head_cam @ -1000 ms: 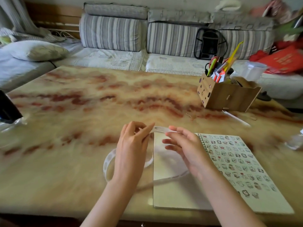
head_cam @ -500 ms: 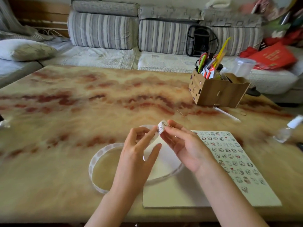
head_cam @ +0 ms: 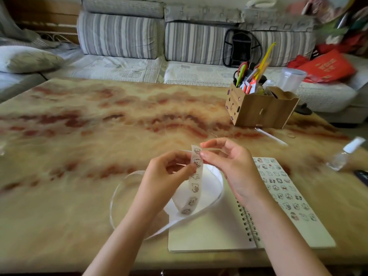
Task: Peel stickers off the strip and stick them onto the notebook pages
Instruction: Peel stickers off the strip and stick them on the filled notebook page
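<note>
sticker strip (head_cam: 196, 176) held upright between both hands, just above the open notebook (head_cam: 209, 232) on the bench (head_cam: 79, 136), its tail looping down onto the blank left page. left hand (head_cam: 165, 180) pinches the strip midway. right hand (head_cam: 239, 172) fingers (head_cam: 211, 157) nip its top edge beside the first cartoon sticker. the right page is covered in rows of stickers. to peel well, bend the backing away, lift one corner with a nail, and keep the strip taut.

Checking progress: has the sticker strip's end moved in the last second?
Yes. The end of the sticker strip turned from level to upright, near the far left corner of the notebook.
</note>
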Demonstrator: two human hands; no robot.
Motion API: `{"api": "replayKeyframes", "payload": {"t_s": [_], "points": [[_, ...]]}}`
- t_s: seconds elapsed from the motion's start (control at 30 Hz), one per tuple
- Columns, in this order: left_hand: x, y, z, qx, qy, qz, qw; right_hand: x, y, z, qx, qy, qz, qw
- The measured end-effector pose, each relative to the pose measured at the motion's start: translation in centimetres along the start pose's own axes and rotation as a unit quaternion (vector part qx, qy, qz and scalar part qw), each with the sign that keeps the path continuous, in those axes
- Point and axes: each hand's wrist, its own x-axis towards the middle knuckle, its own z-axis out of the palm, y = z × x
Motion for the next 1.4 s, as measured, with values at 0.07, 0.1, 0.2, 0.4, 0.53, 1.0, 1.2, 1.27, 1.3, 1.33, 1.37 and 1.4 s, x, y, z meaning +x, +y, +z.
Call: {"api": "replayKeyframes", "payload": {"t_s": [0.07,0.1,0.2,0.4,0.53,1.0,1.2,1.27,1.3,1.33,1.37,1.4], "points": [[0.5,0.0,0.1,0.013,-0.006,-0.004,1.0,-0.2,0.0,-0.1,-0.012,0.019,-0.014,1.0],[0.6,0.0,0.2,0.007,-0.01,-0.007,1.0,-0.3,0.0,-0.1,-0.02,0.028,-0.023,0.999],[0.4,-0.1,0.7,-0.035,-0.013,-0.013,0.999,-0.7,0.0,0.0,-0.03,0.042,-0.05,0.997],[-0.2,-0.7,0.8,-0.07,0.008,0.003,0.998,-1.0,0.3,0.1,-0.065,0.012,-0.106,0.992],[-0.5,-0.7,0.5,-0.051,0.009,0.023,0.998,-1.1,0.6,0.2,-0.117,-0.014,-0.145,0.982],[-1.0,-0.9,0.3,0.033,0.014,0.051,0.998,-1.1,1.0,-0.7,-0.231,-0.04,-0.216,0.948],[-1.0,-1.1,0.6,0.039,0.021,0.059,0.997,-1.2,0.9,-0.6,-0.167,0.003,-0.136,0.977],[-1.0,-1.1,0.7,0.049,0.023,0.066,0.996,-1.1,1.0,-0.6,-0.166,0.014,-0.114,0.979],[-1.0,-1.1,0.7,0.055,0.024,0.071,0.996,-1.1,1.0,-0.6,-0.163,0.014,-0.102,0.981],[-1.0,-1.1,0.7,0.061,0.026,0.077,0.995,-1.1,0.9,-0.6,-0.157,0.01,-0.09,0.983],[-1.0,-1.1,0.7,0.069,0.028,0.083,0.994,-1.1,0.9,-0.7,-0.148,0.004,-0.075,0.986],[-1.0,-1.2,0.7,0.075,0.028,0.089,0.993,-1.1,0.8,-0.7,-0.137,-0.004,-0.058,0.989]]}}
